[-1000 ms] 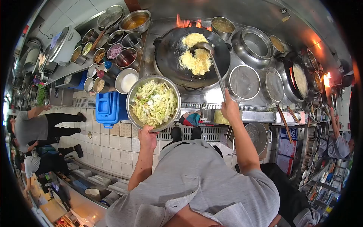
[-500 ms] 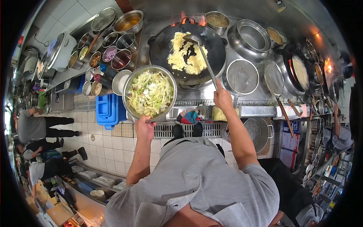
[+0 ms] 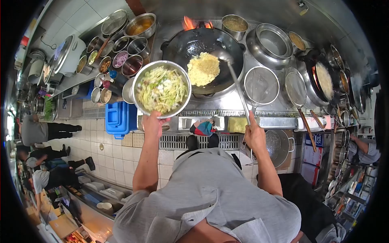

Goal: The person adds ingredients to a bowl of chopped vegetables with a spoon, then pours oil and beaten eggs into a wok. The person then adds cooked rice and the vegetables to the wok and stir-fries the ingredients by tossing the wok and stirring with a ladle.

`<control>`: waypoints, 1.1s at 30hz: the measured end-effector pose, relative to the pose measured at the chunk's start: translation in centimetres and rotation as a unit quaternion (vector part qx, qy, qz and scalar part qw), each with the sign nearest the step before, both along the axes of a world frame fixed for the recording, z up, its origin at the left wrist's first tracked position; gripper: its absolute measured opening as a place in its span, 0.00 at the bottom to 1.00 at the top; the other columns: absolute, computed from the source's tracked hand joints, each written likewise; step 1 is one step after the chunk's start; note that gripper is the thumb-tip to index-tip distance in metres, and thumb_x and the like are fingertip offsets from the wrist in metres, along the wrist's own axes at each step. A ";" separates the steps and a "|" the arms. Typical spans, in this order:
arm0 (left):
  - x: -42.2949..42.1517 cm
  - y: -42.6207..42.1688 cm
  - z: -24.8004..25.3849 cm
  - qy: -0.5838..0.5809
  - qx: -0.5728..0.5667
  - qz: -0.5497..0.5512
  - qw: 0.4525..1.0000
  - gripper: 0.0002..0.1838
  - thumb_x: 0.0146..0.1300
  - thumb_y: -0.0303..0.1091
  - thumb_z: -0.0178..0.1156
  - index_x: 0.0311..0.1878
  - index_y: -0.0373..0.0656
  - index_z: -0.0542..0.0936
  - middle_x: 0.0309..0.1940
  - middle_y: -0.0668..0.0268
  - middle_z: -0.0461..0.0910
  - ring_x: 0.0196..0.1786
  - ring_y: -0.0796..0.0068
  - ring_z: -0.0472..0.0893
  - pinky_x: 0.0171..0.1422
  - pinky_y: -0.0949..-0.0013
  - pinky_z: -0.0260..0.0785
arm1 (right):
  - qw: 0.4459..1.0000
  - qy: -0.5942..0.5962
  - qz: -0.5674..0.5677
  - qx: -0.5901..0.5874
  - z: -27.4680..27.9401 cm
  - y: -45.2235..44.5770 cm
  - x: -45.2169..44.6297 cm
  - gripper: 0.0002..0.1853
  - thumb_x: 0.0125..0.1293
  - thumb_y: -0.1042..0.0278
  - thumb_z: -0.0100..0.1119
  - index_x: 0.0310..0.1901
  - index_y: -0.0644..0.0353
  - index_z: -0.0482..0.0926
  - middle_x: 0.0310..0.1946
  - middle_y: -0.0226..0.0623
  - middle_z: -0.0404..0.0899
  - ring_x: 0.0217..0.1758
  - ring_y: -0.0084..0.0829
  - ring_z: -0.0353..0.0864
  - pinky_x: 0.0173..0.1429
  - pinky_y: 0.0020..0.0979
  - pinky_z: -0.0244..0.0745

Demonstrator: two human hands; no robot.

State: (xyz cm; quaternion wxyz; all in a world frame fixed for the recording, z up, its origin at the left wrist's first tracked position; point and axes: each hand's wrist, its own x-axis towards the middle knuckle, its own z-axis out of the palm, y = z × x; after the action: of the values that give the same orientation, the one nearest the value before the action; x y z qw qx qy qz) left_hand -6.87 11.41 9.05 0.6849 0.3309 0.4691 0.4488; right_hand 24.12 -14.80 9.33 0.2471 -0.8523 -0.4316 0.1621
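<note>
My left hand [image 3: 152,124] grips the near rim of a metal bowl [image 3: 187,96], with its thumb over the edge. Shredded cabbage [image 3: 160,89] with green and white bits fills the bowl, which hangs beside the wok's left front. In my right hand [image 3: 255,133] is the long handle of a ladle [image 3: 234,75], fingers wrapped round it. The ladle's head rests inside the black wok [image 3: 178,52], just right of a mound of yellow scrambled egg [image 3: 202,69]. Flames [image 3: 189,23] rise behind the wok.
Right of the wok are a round strainer [image 3: 261,85], a second strainer [image 3: 296,87] and stacked metal pots [image 3: 273,40]. Ingredient containers [image 3: 131,65] crowd the left counter. A blue bin [image 3: 117,117] stands below. Other people [image 3: 36,129] are at the far left and right.
The ladle has drawn back toward me and right as my right hand came lower. The spread egg is now gathered in a mound. The bowl has risen slightly.
</note>
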 end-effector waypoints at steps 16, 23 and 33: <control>20.3 13.9 1.1 0.660 0.350 -0.187 0.638 0.42 0.67 0.30 0.53 0.81 0.52 0.46 0.46 0.36 0.79 0.47 0.39 0.83 0.56 0.46 0.74 | 0.958 0.268 -0.077 0.069 -3.1 -0.7 0.9 0.34 0.68 0.74 0.58 0.76 0.52 0.63 0.35 0.44 0.82 0.35 0.27 0.76 0.45 0.28 0.74; 22.6 15.3 3.8 0.679 0.448 -0.152 0.562 0.42 0.68 0.28 0.50 0.81 0.60 0.44 0.51 0.36 0.71 0.41 0.34 0.82 0.48 0.41 0.76 | 0.955 0.281 -0.084 0.039 -0.3 0.2 1.6 0.34 0.68 0.72 0.58 0.76 0.51 0.63 0.29 0.41 0.77 0.31 0.26 0.71 0.40 0.29 0.72; 15.8 13.7 1.3 0.583 0.481 -0.052 0.653 0.41 0.66 0.27 0.50 0.80 0.56 0.46 0.57 0.37 0.71 0.42 0.35 0.83 0.44 0.42 0.78 | 0.966 0.247 -0.033 0.067 2.2 2.8 2.3 0.27 0.77 0.60 0.51 0.74 0.56 0.65 0.25 0.40 0.74 0.30 0.25 0.71 0.39 0.30 0.72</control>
State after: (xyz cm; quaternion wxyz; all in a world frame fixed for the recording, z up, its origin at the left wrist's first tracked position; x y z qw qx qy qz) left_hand 8.96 25.08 10.32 0.0382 0.8310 0.4727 0.2906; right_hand 26.38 -12.03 11.50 0.4076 -0.7815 -0.3384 0.3297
